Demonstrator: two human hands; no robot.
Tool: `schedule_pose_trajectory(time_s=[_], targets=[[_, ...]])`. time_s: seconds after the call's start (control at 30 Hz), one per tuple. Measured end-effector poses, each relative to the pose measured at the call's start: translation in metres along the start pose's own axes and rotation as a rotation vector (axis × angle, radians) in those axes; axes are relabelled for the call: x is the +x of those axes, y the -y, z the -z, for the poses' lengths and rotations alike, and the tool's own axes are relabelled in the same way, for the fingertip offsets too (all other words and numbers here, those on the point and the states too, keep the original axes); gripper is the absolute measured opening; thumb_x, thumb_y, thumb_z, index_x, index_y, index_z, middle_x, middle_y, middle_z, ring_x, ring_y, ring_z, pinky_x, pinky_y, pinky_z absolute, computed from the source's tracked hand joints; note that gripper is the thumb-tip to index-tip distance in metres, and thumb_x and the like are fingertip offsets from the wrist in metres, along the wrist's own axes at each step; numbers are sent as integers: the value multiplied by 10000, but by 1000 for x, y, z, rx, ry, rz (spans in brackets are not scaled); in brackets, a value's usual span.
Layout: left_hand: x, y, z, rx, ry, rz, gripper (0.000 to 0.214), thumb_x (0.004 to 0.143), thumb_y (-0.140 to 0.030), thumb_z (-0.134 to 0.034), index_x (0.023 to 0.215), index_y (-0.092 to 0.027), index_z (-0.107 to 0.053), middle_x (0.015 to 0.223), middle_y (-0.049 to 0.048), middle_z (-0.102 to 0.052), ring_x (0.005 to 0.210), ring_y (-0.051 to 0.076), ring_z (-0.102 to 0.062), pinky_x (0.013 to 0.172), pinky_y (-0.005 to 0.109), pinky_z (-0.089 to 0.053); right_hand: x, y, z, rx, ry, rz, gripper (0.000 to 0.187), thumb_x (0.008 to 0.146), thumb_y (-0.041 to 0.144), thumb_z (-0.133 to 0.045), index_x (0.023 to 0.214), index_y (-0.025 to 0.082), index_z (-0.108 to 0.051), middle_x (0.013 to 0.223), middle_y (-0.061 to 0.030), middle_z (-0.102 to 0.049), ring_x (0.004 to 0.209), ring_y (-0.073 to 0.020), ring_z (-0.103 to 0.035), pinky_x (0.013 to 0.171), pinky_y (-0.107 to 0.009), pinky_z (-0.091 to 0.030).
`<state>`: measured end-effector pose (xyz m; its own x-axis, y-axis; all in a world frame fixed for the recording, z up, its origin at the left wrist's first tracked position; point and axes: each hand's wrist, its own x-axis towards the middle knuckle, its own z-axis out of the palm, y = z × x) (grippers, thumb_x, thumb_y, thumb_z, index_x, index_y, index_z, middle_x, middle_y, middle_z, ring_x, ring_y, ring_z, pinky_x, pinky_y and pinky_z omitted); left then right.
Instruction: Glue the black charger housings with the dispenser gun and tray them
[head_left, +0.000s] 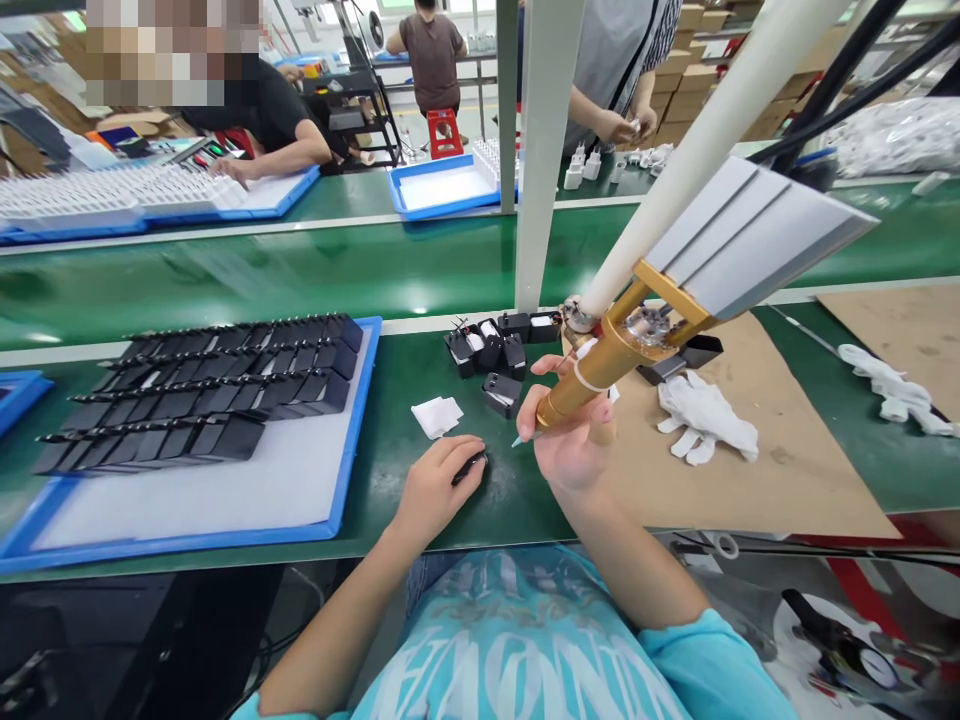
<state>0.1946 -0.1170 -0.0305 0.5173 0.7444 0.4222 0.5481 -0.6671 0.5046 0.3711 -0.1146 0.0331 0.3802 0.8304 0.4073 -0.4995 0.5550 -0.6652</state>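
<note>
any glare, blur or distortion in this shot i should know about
Head view: small bright glare spots on the green barrier; head view: the palm of the right hand, around the gold tool, looks pale and bright; head view: the black part in the left hand is too dark for detail; head view: mosaic blocks hide part of the upper left.

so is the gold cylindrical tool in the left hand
No, the right hand grips the gold cylindrical tool; the left hand holds a small black piece.
</note>
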Motion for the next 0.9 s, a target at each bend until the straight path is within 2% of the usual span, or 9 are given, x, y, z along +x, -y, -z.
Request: schedule_pose_trajectory(time_s=[0.23, 0.37, 0.43, 0.5, 0.63, 0.77, 0.83, 0.9], targets=[[-9, 1, -11, -104, -132, 104, 125, 903, -255, -612, 989, -196, -545, 1045, 76, -752, 919, 179, -730, 788, 299, -582, 1, 3, 3, 26, -5, -26, 340, 858, 558, -521, 1035, 272, -471, 1003, 7, -598, 423, -78, -572, 346, -238, -311], [-9, -2, -14, -71, -160, 95, 114, 900, -246, -617, 959, -198, -532, 1018, 71, -759, 885, 171, -736, 758, 272, -576, 1, 3, 6, 4, -19, -41, 379, 845, 578, -516, 1078, 285, -464, 998, 7, -595, 412, -73, -558, 338, -239, -331], [-7, -6, -13, 51, -123, 53, 102, 923, -230, -575, 1019, -197, -564, 1027, 65, -752, 884, 173, -728, 755, 272, -566, 2, 4, 7, 4, -17, -44, 384, 840, 582, -517, 1075, 283, -464, 998, 6, -588, 414, -73, -559, 341, -241, -339], [-6, -9, -12, 231, -50, 4, 191, 943, -221, -533, 1125, -203, -587, 1054, 61, -743, 911, 195, -715, 758, 293, -554, 2, 4, 8, 3, -11, -49, 369, 841, 580, -515, 1047, 278, -466, 1002, 5, -580, 420, -73, -561, 348, -243, -344], [-5, -12, -8, 450, 60, -42, 319, 928, -325, -579, 1220, -195, -583, 1073, 70, -728, 925, 238, -686, 742, 323, -531, 1, 7, 8, -12, -7, -67, 354, 846, 580, -505, 1017, 274, -456, 1013, 2, -574, 429, -72, -559, 363, -252, -364], [-5, -8, -5, 416, 193, -36, 266, 959, -308, -522, 1191, -198, -595, 986, 59, -711, 819, 199, -673, 658, 290, -496, 0, 7, 8, -15, -5, -66, 368, 840, 588, -510, 1021, 273, -454, 1015, -1, -574, 427, -73, -559, 361, -253, -363], [-3, -6, -3, 323, 243, -7, 253, 966, -307, -499, 1174, -210, -607, 989, 63, -695, 841, 205, -665, 677, 294, -490, 1, 6, 8, -29, -8, -62, 381, 836, 595, -508, 1035, 276, -448, 1020, -4, -577, 422, -72, -553, 352, -252, -359], [-2, -4, -2, 155, 248, 90, 239, 954, -321, -512, 1148, -230, -619, 998, 60, -680, 872, 208, -655, 719, 298, -488, 1, 5, 8, -48, -16, -52, 386, 836, 604, -501, 1037, 280, -436, 1021, -6, -582, 416, -68, -541, 346, -252, -362]])
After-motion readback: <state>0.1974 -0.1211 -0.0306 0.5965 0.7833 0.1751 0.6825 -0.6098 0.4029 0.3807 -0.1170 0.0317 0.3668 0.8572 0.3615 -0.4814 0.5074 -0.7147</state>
